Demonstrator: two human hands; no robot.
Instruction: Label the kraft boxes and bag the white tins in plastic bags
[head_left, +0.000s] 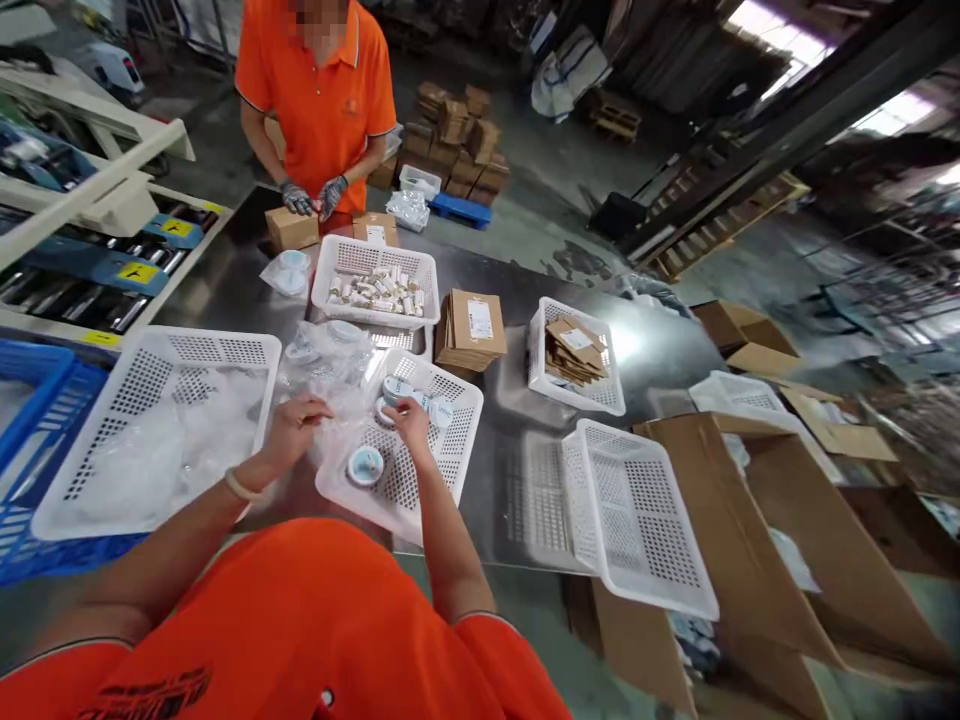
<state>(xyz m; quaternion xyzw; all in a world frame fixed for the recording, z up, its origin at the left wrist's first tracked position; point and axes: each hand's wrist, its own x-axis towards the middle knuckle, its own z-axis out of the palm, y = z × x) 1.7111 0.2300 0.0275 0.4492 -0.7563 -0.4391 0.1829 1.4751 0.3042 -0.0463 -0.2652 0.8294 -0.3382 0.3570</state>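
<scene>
My left hand (297,432) is closed on the edge of a clear plastic bag (337,430), left of a white perforated basket (461,440). Inside that basket my right hand (409,420) has its fingers closed round a white round item (387,412). Another round item with a pale blue label (365,466) lies nearer to me in the basket, and more labelled pieces (440,411) lie beyond my right fingers. Bagged round items (341,335) rest on the dark table just past the basket.
Across the table (517,275), a person in orange (322,100) handles something near a basket of small cylinders (375,290). Flat cartons (471,330) are stacked mid-table. Baskets (645,510) and large boxes (750,540) stand right; a basket of plastic bags (157,440) stands left.
</scene>
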